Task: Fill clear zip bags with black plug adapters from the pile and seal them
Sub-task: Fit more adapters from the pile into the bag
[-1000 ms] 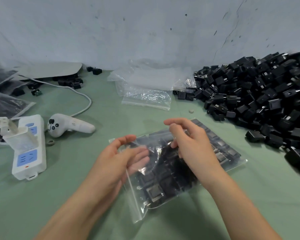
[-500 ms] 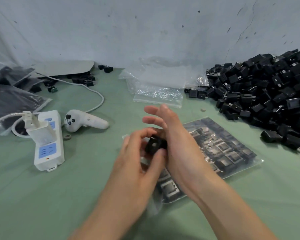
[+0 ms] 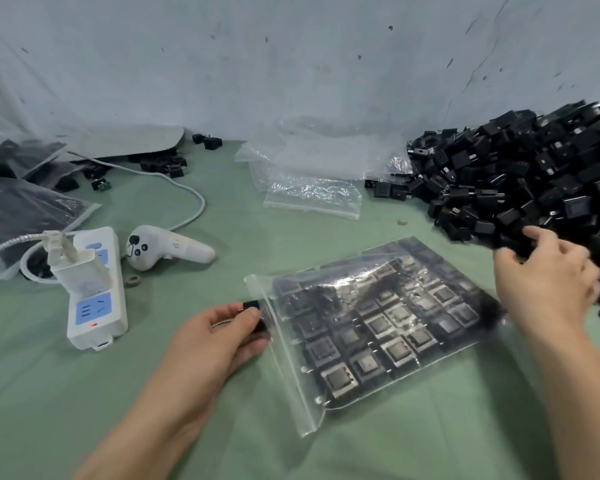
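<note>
Zip bag (image 3: 378, 327): lies flat between your hands, packed in rows.
Your left hand (image 3: 215, 337): pinches one black adapter (image 3: 254, 316) at its mouth.
Your right hand (image 3: 548, 275): grips loose adapters (image 3: 520, 252) at the pile (image 3: 534, 174) edge.

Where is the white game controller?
In the head view, the white controller lies on the green table at the left, just right of the white power strip and left of the filled zip bag.
</note>
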Demonstrator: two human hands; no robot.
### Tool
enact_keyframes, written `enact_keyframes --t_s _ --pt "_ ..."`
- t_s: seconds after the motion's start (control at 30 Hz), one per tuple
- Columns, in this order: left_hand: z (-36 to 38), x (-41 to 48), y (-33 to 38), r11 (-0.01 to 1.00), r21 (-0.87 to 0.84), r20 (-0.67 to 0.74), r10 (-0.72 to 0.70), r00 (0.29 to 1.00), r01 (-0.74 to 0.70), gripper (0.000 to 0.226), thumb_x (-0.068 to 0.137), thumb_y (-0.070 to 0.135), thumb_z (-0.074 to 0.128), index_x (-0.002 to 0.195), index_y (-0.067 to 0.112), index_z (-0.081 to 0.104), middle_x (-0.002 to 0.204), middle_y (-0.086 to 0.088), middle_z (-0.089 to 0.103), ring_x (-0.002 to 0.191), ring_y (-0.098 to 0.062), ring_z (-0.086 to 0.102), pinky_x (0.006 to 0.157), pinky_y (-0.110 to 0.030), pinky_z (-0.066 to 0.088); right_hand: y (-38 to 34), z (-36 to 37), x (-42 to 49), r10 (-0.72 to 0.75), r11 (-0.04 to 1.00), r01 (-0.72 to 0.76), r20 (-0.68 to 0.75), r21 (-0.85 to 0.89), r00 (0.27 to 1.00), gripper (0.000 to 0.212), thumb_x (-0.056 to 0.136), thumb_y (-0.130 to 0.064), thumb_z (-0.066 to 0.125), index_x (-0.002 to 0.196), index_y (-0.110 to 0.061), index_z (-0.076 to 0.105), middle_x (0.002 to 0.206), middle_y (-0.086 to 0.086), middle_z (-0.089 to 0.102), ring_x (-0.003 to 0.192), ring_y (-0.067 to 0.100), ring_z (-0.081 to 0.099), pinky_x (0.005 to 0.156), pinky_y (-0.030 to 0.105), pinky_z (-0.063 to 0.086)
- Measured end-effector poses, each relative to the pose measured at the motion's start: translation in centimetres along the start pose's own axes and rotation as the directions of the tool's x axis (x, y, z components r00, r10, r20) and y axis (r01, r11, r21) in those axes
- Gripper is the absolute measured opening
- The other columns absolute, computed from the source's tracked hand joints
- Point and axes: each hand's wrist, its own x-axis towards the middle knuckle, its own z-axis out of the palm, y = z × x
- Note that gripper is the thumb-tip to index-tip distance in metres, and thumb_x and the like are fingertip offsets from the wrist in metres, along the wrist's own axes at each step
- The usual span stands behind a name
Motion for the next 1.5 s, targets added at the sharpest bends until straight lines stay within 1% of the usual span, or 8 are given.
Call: enact_keyframes --t_s 0.1,0.23,0.47,0.6,0.67,0.83,1.1,1.5 --pt "1.9 0.3 -0.2 0.995 0.056 -0.006 0.081 0.997 -0.08 0.018 0.091 0.017 0.068 0.105 0.005 0.068 0.088 -0.008 0.078 0.074 -0.009 0.073 0.063 -0.015 0.057 2.1 0.1 1.2 -0.002 0.98 0.01 0.041 -0.199 0.999 0.059 0.094 -0.036 0.058 0.148 -0.019 0.042 0.157 0.023 0.026 0.147 0.04 0.014 0.12 0.059 0.005" --pt "4.1 0.6 -0.8 0.938 0.297 -0.01 0.189 0.982 -0.177 0.015 0.087 0.033 0.073 0.092 0.018 0.074 0.072 -0.001 0.074 0.055 -0.005 0.063 0.05 -0.013 0.047 3.6 0.8 2.3 -0.042 0.926 0.101 0.167 -0.363 0.985 0.071 0.093 -0.053 0.058 0.152 -0.018 0.038 0.16 0.026 0.016 0.146 0.044 0.018 0.12 0.054 0.007" --pt "3.6 1.5 0.4 0.988 0.152 0.02 0.023 1.0 -0.026 0.02 0.098 0.001 0.05 0.105 0.011 0.066 0.08 -0.015 0.076 0.055 -0.016 0.069 0.044 -0.021 0.053 4.6 1.8 3.6 -0.215 0.942 0.215 0.029 -0.257 0.976 0.074 0.089 -0.036 0.069 0.15 -0.012 0.036 0.137 0.025 0.038 0.123 0.046 0.04 0.111 0.055 0.029" --pt "0.9 1.5 1.6 0.995 0.1 -0.02 0.003 1.0 -0.001 0.028 0.098 -0.006 0.034 0.108 0.003 0.058 0.075 -0.028 0.072 0.051 -0.028 0.07 0.039 -0.03 0.055 5.3 2.5 4.4 -0.154 0.943 0.177 0.104 -0.283 0.983 0.078 0.091 -0.046 0.062 0.155 -0.016 0.029 0.153 0.024 0.028 0.144 0.043 0.02 0.12 0.056 0.012" --pt "-0.8 1.4 1.9 0.967 0.238 -0.075 0.11 0.991 -0.089 0.029 0.102 0.0 0.032 0.103 0.012 0.059 0.067 -0.016 0.072 0.049 -0.025 0.07 0.037 -0.029 0.053 5.3 2.9 4.9 -0.133 0.941 0.168 0.134 -0.294 0.982 0.078 0.093 -0.054 0.056 0.156 -0.021 0.024 0.158 0.019 0.025 0.147 0.041 0.017 0.121 0.055 0.012" --pt "-2.2 1.2 4.4 0.781 0.494 -0.084 0.481 0.873 -0.383 0.024 0.093 0.036 0.042 0.108 0.036 0.061 0.096 0.0 0.074 0.067 -0.014 0.073 0.051 -0.031 0.059 3.6 4.1 6.0 -0.174 0.91 0.226 0.174 -0.347 0.969 0.083 0.092 -0.066 0.048 0.158 -0.028 0.013 0.16 0.017 0.021 0.143 0.041 0.026 0.113 0.054 0.027" --pt "11.1 3.3 5.9 0.645 0.339 0.206 0.659 0.723 -0.685 0.027 0.093 0.022 0.04 0.1 0.039 0.06 0.074 -0.002 0.074 0.051 -0.017 0.064 0.045 -0.019 0.048 3.5 5.3 7.2 -0.264 0.91 0.27 0.062 -0.315 0.963 0.031 0.095 -0.044 0.055 0.116 -0.021 0.05 0.125 0.014 0.046 0.11 0.039 0.045 0.091 0.047 0.039" --pt "15.7 5.5 4.8 0.775 0.248 0.269 0.522 0.809 -0.582 0.028 0.097 0.009 0.038 0.104 0.026 0.059 0.072 -0.003 0.073 0.05 -0.016 0.063 0.045 -0.021 0.047 4.5 3.1 8.0 -0.314 0.867 0.379 0.236 -0.324 0.92 0.021 0.092 -0.043 0.054 0.107 -0.027 0.052 0.114 0.002 0.051 0.096 0.032 0.049 0.074 0.038 0.04"
